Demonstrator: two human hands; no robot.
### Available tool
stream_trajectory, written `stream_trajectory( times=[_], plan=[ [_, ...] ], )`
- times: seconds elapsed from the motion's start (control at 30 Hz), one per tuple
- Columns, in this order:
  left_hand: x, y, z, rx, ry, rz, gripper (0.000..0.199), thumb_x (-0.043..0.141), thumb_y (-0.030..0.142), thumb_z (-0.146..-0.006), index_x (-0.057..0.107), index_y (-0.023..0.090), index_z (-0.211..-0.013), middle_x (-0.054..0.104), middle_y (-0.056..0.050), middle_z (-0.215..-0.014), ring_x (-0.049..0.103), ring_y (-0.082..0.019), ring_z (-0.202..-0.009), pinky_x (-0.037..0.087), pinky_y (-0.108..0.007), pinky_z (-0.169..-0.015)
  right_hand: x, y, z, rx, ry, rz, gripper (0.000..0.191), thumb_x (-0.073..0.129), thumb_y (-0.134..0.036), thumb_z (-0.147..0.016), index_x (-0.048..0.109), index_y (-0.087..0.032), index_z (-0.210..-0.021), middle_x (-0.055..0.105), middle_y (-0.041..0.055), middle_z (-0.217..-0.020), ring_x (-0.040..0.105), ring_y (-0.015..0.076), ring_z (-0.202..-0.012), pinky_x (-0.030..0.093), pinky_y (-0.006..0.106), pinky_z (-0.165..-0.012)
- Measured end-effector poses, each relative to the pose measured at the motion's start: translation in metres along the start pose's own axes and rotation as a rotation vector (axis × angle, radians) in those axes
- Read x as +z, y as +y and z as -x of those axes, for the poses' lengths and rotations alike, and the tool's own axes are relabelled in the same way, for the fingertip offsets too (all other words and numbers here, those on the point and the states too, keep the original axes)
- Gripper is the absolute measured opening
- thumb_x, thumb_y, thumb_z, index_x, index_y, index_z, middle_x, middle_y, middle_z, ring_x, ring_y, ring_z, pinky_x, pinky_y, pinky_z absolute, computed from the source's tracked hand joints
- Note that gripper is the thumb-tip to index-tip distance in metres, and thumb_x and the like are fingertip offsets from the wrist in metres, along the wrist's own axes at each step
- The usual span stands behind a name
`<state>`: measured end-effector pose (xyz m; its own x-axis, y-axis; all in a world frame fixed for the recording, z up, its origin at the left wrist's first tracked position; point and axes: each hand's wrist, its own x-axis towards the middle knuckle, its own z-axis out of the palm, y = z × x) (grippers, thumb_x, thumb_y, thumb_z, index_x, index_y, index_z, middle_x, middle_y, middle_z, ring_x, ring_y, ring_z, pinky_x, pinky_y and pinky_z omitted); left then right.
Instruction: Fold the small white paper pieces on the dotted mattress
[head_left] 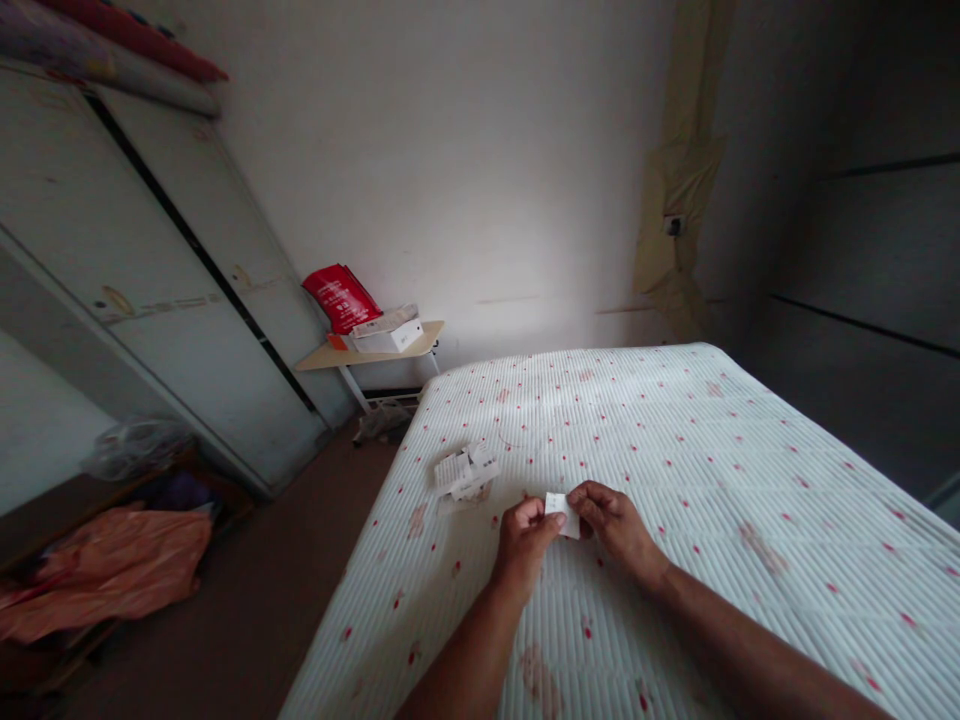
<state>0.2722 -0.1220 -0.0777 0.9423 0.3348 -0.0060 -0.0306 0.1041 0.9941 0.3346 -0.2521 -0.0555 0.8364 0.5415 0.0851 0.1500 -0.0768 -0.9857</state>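
Between my hands, above the bed, is a small white piece of paper, roughly square, with faint marks on it. My left hand pinches its left side, thumb lying across the front. At its upper right edge, the thumb and fingertips of my right hand are closed on it. Whether the piece is folded or a thin card, I cannot tell. Beyond my left hand, several printed white paper pieces lie in a loose pile on the bedcover.
The bed has a white ribbed cover with red dots. Behind it at left, a small table bears a red bag and a white box. A wardrobe stands left, near an orange cloth or bag.
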Motion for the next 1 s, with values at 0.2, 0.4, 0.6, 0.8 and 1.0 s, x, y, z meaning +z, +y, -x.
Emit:
stream_trajectory(
  times=[0.2,0.4,0.6,0.8,1.0],
  plan=[
    [0.001,0.003,0.000,-0.013,0.003,0.047,0.023,0.065,0.032,-0.064,0.065,0.009,-0.069,0.059,-0.002,-0.059,0.050,-0.013,-0.058,0.038,-0.024,-0.058,-0.002,-0.005,-0.001,0.005,0.054,-0.005,0.042,0.043,-0.053,-0.082,0.052,-0.018,-0.061,0.049,-0.0023,-0.046,0.046,0.0116,-0.046,0.038,0.024,-0.048],
    [0.002,0.009,0.002,-0.021,0.077,0.072,0.027,0.066,0.034,-0.063,0.067,0.009,-0.073,0.061,-0.004,-0.062,0.050,-0.013,-0.059,0.038,-0.024,-0.059,-0.005,0.000,-0.002,-0.042,0.054,-0.098,0.036,0.047,-0.051,-0.081,0.055,-0.017,-0.071,0.051,-0.0026,-0.056,0.046,0.0108,-0.052,0.037,0.023,-0.052],
    [0.003,0.009,0.003,-0.012,0.045,0.075,0.027,0.068,0.037,-0.062,0.062,0.011,-0.066,0.055,0.000,-0.058,0.047,-0.012,-0.058,0.037,-0.022,-0.058,0.003,0.005,-0.002,-0.036,-0.051,-0.079,0.034,0.052,-0.048,-0.079,0.055,-0.017,-0.068,0.048,-0.0032,-0.057,0.043,0.0103,-0.055,0.035,0.023,-0.053],
    [0.001,0.004,0.000,0.039,0.029,-0.025,0.037,0.064,0.048,-0.066,0.053,0.013,-0.061,0.044,0.004,-0.055,0.040,-0.009,-0.056,0.031,-0.020,-0.054,-0.002,0.006,-0.001,-0.059,-0.053,0.008,0.036,0.049,-0.050,-0.080,0.056,-0.017,-0.067,0.045,-0.0032,-0.056,0.042,0.0112,-0.055,0.034,0.024,-0.053],
    [-0.002,0.004,0.000,0.085,0.056,-0.164,0.041,0.061,0.051,-0.068,0.046,0.015,-0.054,0.031,0.006,-0.052,0.031,-0.008,-0.053,0.023,-0.020,-0.049,-0.003,0.005,-0.001,-0.052,-0.119,0.028,0.035,0.050,-0.048,-0.080,0.057,-0.017,-0.068,0.046,-0.0035,-0.056,0.042,0.0106,-0.053,0.032,0.023,-0.051]
  ],
)
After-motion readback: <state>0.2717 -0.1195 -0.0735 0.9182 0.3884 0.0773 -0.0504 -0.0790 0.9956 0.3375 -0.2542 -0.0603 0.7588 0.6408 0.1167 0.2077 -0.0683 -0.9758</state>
